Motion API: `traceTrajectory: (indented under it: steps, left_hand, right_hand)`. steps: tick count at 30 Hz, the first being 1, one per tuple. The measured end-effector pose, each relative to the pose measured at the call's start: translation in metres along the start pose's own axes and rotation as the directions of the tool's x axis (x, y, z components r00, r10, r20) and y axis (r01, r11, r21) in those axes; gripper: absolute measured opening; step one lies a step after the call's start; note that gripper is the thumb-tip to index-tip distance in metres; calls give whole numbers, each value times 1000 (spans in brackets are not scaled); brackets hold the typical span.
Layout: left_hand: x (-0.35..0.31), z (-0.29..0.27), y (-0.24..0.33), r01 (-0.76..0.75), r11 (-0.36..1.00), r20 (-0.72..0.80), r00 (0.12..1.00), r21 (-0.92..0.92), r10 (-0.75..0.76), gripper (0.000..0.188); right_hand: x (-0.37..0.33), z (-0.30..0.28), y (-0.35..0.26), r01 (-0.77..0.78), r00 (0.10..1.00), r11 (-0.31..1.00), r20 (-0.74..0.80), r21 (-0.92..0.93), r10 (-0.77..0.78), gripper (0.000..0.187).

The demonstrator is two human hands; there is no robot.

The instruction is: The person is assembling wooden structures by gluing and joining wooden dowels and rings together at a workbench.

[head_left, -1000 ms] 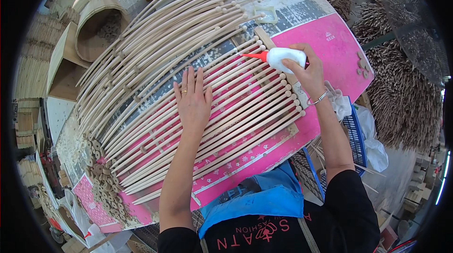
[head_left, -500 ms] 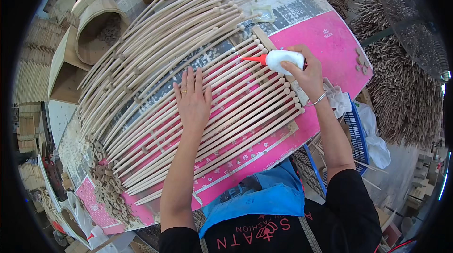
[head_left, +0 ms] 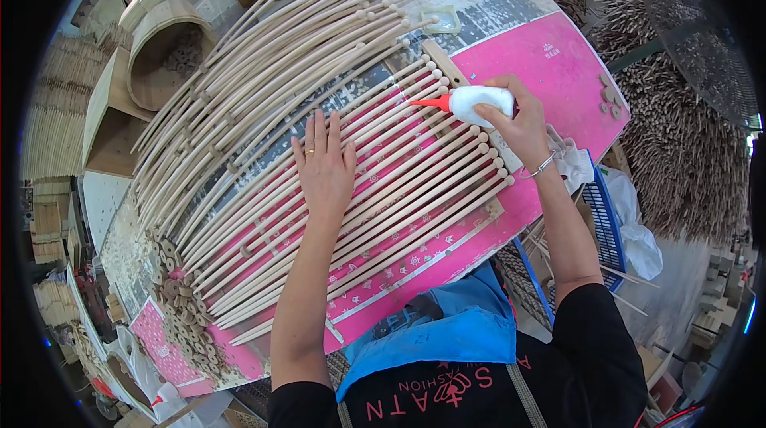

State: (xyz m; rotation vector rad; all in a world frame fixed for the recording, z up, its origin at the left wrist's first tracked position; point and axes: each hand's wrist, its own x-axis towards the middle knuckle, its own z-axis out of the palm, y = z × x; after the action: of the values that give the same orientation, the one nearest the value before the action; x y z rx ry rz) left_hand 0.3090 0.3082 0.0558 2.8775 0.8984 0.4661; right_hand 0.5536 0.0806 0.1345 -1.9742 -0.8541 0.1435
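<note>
- Right grip [head_left: 517, 118]: closed around a squeeze bottle [head_left: 481, 102], white with a red nozzle [head_left: 432, 102].
- Bottle: tipped on its side, long axis running crosswise; nozzle points left from the right grip, its tip over the rods [head_left: 399, 189] near their balled ends. From here I cannot tell whether the tip touches one.
- Left grip [head_left: 325, 173]: unclosed, palm down across the rods, fingers extended away from the person, left of the bottle.
- Rods: side by side, long axes slanting, balled ends toward the right grip.
- Wooden bar [head_left: 447, 65]: along those ends, passing beneath the right grip.
- Wooden rings [head_left: 182, 296]: heaped on the table [head_left: 116, 256], left of the left grip.
</note>
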Motion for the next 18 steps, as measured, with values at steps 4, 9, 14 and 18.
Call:
traceTrajectory:
  steps: [4,9,14,18]
  left_hand:
    - [0,0,0,1,1000,4,1000,4,-1,55]
    - [0,0,0,2,1000,0,1000,3,-2,55]
    - [-1,0,0,1,1000,-1,1000,15,-1,56]
    - [-1,0,0,-1,1000,-4,1000,5,1,56]
  right_hand:
    - [-2,-3,-2,10,1000,1000,-12,-1,-10,41]
    - [-6,-4,-2,-21,1000,999,-14,28,21,41]
    - [-8,-3,0,10,1000,1000,-15,0,-10,43]
    - [-9,-7,-1,-27,1000,1000,-6,-14,27,42]
